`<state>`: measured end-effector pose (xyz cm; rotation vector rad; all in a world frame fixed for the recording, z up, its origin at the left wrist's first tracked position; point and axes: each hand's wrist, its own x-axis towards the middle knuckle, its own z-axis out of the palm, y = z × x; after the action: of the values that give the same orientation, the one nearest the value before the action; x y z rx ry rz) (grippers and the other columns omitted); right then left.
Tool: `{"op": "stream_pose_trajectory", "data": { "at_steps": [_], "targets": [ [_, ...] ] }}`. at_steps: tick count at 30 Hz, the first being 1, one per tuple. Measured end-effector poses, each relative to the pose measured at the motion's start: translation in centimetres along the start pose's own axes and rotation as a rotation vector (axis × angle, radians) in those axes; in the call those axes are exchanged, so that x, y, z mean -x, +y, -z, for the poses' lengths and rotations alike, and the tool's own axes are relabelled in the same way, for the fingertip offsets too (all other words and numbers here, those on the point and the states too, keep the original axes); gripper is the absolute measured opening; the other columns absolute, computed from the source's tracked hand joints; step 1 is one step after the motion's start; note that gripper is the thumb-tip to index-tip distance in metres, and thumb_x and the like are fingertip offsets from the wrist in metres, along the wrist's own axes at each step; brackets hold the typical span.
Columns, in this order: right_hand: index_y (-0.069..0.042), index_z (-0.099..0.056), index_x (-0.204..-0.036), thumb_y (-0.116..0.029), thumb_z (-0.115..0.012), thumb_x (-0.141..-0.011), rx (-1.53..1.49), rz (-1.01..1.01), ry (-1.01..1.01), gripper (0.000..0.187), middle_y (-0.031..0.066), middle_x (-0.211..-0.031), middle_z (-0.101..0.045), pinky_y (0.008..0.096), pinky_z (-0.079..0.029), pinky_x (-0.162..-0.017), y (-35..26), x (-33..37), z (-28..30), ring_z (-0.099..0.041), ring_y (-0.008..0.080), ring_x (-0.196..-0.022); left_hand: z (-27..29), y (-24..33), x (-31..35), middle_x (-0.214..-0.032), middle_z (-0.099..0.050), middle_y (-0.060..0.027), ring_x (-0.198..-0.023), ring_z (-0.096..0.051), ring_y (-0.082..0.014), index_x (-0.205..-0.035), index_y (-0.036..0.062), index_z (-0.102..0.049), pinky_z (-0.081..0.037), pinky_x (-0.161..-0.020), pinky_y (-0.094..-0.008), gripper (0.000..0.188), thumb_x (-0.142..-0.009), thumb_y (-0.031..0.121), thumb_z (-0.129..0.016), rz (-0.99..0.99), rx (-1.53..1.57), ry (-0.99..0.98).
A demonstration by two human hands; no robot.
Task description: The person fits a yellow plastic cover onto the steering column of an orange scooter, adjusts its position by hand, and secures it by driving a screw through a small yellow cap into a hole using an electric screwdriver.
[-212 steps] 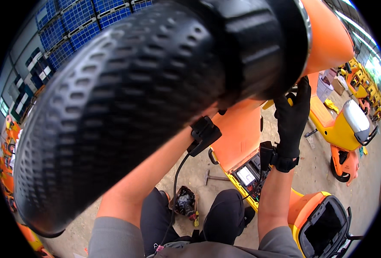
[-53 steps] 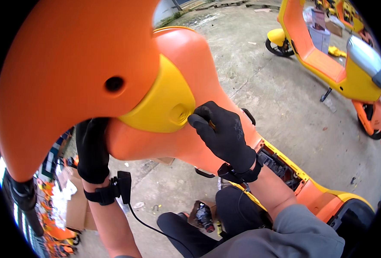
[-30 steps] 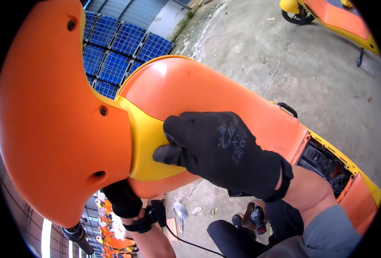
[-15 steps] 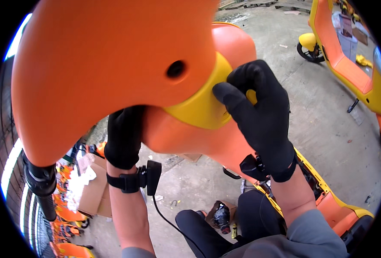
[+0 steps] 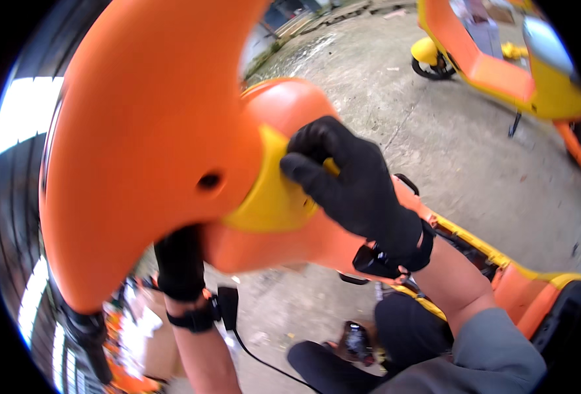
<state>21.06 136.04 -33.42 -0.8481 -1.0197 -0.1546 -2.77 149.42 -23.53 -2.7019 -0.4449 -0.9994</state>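
Note:
The large orange handlebar cover [image 5: 146,118] of a scooter fills the upper left, with a dark round hole [image 5: 209,180] in its side. Below and right of it, a yellow panel [image 5: 264,203] sits between the cover and the orange body [image 5: 284,246]. At this yellow panel is my right hand [image 5: 359,187], black-gloved, its fingers curled and thumb pressed in; whatever is between them is hidden. My left hand [image 5: 180,262], also gloved in black, reaches up under the orange cover, and its fingers are out of sight. A black handlebar grip [image 5: 87,335] hangs at lower left.
The scooter's yellow-edged frame [image 5: 464,236] runs to the lower right. Another orange and yellow scooter [image 5: 500,79] stands at the upper right. On the concrete floor near my knees lies a dark bottle-like object [image 5: 356,341]. A cardboard box [image 5: 162,348] is at the lower left.
The view has shifted, so the scooter cover appears lower and further left. My right hand stays at the yellow panel with fingers curled; my left remains under the cover.

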Motion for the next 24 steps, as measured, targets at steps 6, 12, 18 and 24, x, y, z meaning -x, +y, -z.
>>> {"op": "stream_pose_trajectory", "data": {
  "at_steps": [6, 12, 18, 24],
  "targets": [
    [-0.007, -0.065, -0.127, -0.019, -0.079, -0.09, 0.031, -0.107, 0.087, 0.041, 0.0089, -0.094, -0.063, 0.0337, -0.054, -0.072, 1.5, 3.9, 0.5, -0.067, 0.023, -0.082, -0.3, 0.2, 0.7, -0.136, -0.065, -0.0175, -0.125, -0.062, -0.0305, -0.138, -0.0028, -0.058, -0.049, -0.105, -0.0414, 0.039, -0.102, 0.012, -0.061, 0.255, 0.191, 0.086],
    [-0.012, -0.054, -0.148, -0.012, -0.074, -0.088, -0.054, -0.023, 0.038, 0.063, 0.0059, -0.091, -0.055, 0.0374, -0.053, -0.066, 3.8, 5.9, -0.7, -0.063, 0.0225, -0.083, 0.6, -0.6, 1.4, -0.135, -0.063, -0.017, -0.119, -0.063, -0.0284, -0.14, -0.0033, -0.053, -0.052, -0.099, -0.0408, 0.044, -0.103, 0.019, -0.061, 0.225, 0.026, 0.043],
    [-0.016, -0.053, -0.152, -0.007, -0.073, -0.083, 0.005, -0.01, -0.015, 0.072, 0.0003, -0.078, -0.048, 0.0302, -0.051, -0.057, 4.8, 7.1, -0.8, -0.058, 0.0142, -0.07, 1.0, -0.6, 2.5, -0.139, -0.058, -0.0204, -0.124, -0.058, -0.0362, -0.141, -0.0017, -0.052, -0.045, -0.104, -0.0488, 0.055, -0.099, 0.031, -0.068, 0.311, -0.119, 0.081],
    [-0.012, -0.066, -0.136, -0.009, -0.078, -0.083, -0.076, -0.036, -0.052, 0.054, 0.0017, -0.081, -0.056, 0.0334, -0.053, -0.061, 4.4, 5.1, 1.2, -0.061, 0.0178, -0.07, 0.1, -0.2, 2.6, -0.14, -0.058, -0.0177, -0.123, -0.06, -0.0285, -0.144, -0.0017, -0.046, -0.051, -0.099, -0.0417, 0.052, -0.104, 0.027, -0.061, 0.252, -0.056, 0.111]
  ]
}}
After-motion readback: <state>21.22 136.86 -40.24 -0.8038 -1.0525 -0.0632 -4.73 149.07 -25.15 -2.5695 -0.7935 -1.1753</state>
